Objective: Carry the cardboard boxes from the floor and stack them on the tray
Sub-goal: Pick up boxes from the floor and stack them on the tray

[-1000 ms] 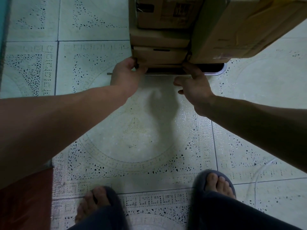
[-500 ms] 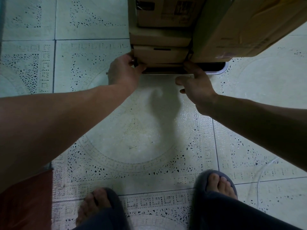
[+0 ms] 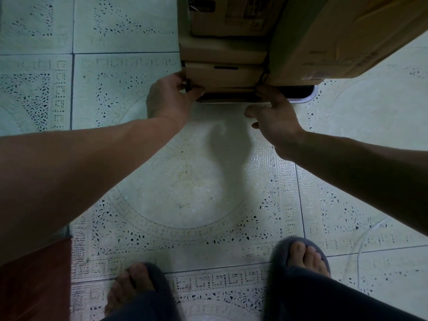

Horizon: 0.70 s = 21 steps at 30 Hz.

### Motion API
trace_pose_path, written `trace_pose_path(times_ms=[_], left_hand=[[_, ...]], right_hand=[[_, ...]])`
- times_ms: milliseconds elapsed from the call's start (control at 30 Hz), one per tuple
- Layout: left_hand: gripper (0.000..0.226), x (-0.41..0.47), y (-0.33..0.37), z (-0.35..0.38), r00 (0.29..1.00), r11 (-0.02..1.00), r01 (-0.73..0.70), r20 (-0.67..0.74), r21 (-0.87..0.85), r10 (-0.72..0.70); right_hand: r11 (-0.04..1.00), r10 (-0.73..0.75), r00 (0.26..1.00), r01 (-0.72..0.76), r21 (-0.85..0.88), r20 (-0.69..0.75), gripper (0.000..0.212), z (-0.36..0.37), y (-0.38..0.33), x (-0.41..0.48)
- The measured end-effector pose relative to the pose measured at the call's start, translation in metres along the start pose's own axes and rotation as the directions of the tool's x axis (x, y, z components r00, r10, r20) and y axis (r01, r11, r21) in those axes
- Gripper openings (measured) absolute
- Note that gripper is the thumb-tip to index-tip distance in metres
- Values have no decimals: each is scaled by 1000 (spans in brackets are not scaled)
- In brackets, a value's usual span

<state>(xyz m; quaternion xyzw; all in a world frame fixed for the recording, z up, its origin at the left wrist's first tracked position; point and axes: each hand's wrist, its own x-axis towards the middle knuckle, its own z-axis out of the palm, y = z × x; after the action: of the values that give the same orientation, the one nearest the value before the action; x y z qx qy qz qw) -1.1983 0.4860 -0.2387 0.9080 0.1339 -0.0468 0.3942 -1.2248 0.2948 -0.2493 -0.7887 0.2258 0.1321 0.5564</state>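
A metal tray lies on the tiled floor and carries stacked cardboard boxes. A flat bottom box bears a second flat box and a smaller box on top. To their right a large box leans over the tray. My left hand grips the bottom box's near left corner, fingers curled round its side and thumb under its front edge. With its fingers stretched forward, my right hand touches the near right corner of that box at the tray rim, and its thumb sticks out to the left.
Patterned pale floor tiles spread between the tray and my two feet in dark slippers. A reddish wooden surface fills the bottom left corner. A thin white cable lies on the floor at the right.
My left hand has closed in a little tighter on the box's corner. The right hand and the boxes have hardly moved.
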Motion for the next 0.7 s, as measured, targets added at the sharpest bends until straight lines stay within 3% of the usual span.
trace_pose_path(times_ms=[500,700], left_hand=[[39,2,6,1,1000,1000,16,10,24,-16],[51,1,1,-2,998,995,12,60,-103,-6]], right_hand=[[998,-8,1000,6,-66,-18,56,-2,-2,-4],[995,-55,998,51,-91,-40,53,-2,-11,-13]])
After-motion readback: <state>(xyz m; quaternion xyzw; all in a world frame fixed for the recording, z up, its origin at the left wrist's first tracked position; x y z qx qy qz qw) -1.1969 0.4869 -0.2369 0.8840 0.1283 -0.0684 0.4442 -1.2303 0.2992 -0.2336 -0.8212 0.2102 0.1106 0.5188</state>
